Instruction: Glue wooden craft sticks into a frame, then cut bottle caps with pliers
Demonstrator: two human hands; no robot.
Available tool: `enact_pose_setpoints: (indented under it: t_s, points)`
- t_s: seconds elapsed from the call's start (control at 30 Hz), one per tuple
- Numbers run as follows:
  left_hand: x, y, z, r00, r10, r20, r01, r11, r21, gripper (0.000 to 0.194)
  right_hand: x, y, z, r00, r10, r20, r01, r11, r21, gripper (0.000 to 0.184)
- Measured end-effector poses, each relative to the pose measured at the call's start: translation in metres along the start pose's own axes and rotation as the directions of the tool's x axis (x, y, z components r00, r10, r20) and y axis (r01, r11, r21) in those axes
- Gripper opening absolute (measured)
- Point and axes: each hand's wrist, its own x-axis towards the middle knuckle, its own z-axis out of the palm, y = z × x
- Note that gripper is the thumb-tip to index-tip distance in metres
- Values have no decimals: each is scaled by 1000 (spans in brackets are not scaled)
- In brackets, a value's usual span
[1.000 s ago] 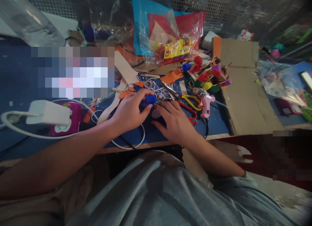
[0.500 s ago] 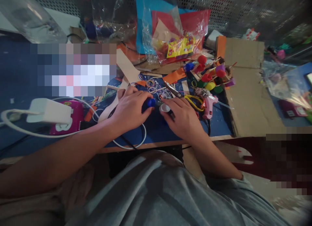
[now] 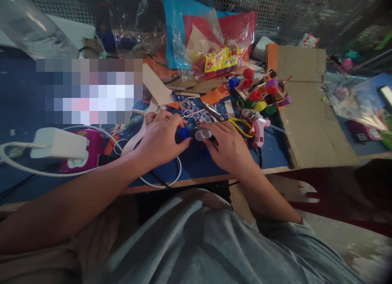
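My left hand [image 3: 162, 133] is bent over the table, with a small blue cap [image 3: 185, 133] between its thumb and index finger. Opposite it, my right hand [image 3: 228, 143] grips a small whitish, see-through round piece [image 3: 203, 134] at thumb and fingertips. Its exact kind is unclear. The two held pieces are close together, and a dark gap shows between them. Just beyond the right fingers lie scissors [image 3: 214, 112] with yellow handles. To the right of that hand rests a pink glue gun [image 3: 260, 131].
Rubber bands [image 3: 185, 106] and paper strips litter the blue table [image 3: 196, 165]. A heap of colourful caps and sticks [image 3: 259, 92] sits at back right, beside a cardboard sheet [image 3: 318, 125]. A white charger [image 3: 59, 143] with a looping cable is plugged in at left.
The whole view has shifted slightly left. In my right hand the whitish piece has turned and now shows a longer outline. My left hand stays around the blue cap.
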Motion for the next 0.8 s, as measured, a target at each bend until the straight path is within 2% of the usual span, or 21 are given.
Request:
enact_pose_setpoints:
  t_s: [0.17,0.27,0.33,0.43,0.57,0.67,0.8]
  points:
    - [-3,-1,2,1000,-6,-13,4,991,-134,28,0,-4,0,995,5,-104,4,996,88,26]
    - [-3,-2,4,1000,23,-12,-25,985,-172,32,0,-7,-1,990,-38,-137,58,987,149,25]
    - [-2,-4,5,998,68,9,-64,968,-244,33,-1,-7,-1,989,-51,-137,75,982,175,31]
    - [1,-6,5,994,104,29,-86,931,-356,39,-2,-7,-1,992,15,-124,12,975,220,45]
    - [1,-4,4,998,61,10,-52,921,-385,42,-4,-10,1,990,59,-127,-32,978,207,42]
    - [0,0,5,1000,-3,10,7,907,-422,41,-4,-14,3,981,34,-193,6,979,202,37]
    - [-1,1,8,999,-16,36,34,816,-577,51,-4,-18,3,956,-21,-293,83,976,203,32]
